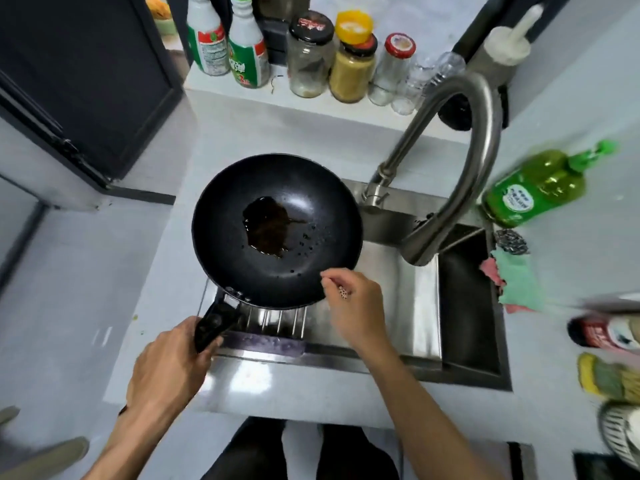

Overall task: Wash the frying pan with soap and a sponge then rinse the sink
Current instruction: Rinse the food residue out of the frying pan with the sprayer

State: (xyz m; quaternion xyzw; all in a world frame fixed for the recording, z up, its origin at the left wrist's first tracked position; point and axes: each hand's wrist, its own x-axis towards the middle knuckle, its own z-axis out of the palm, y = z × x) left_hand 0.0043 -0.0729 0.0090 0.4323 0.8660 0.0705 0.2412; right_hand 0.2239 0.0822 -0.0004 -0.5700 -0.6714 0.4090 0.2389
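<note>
The left hand [169, 368] is clamping the frying pan [277, 230] by its handle at lower left. The right hand [356, 306] is pinching the pan's rim. The writing on the green bottle [533, 188] at right is too blurred to read.

Jars [351, 69] and bottles [247, 51] behind faucet [460, 161]

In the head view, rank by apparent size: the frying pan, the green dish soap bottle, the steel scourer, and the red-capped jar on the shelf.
1. frying pan, by far the largest.
2. green dish soap bottle.
3. red-capped jar.
4. steel scourer, smallest.
The bottle is motion-blurred and the wide lens distorts the edges, so this ranks looks, not true size.
</note>
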